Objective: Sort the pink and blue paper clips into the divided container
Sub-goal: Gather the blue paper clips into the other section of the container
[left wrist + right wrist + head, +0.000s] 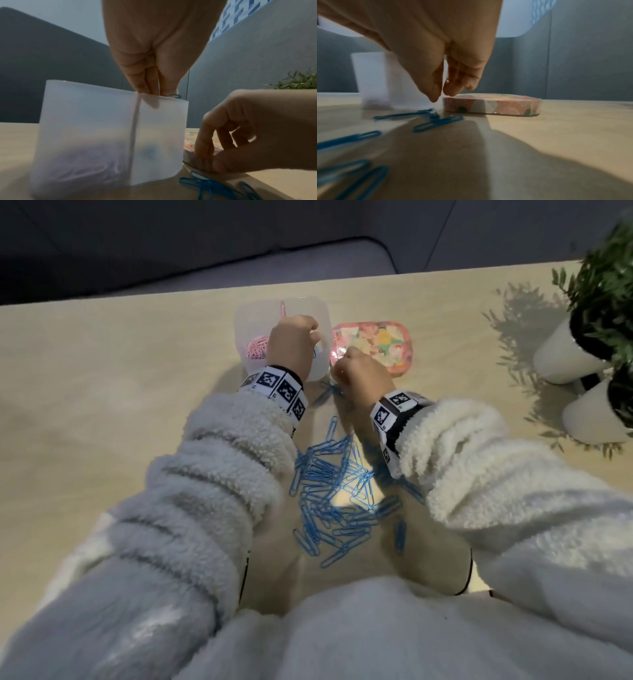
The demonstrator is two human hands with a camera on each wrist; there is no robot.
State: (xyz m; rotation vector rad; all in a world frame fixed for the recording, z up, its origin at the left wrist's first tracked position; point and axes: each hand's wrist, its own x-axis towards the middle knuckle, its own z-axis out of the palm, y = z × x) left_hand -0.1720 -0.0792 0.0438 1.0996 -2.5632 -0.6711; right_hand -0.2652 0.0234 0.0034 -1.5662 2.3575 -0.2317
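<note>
Pink clips already binned; blue clip being pinched by left hand over container; right hand fingertips nearly closed, empty; blue pile being left.

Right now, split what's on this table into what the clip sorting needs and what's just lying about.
For the job:
divided container
pink paper clips in its left compartment
blue paper clips loose on the table
blue clip pinched by the left hand
right hand

Lying about:
patterned pink tin
potted plants
</note>
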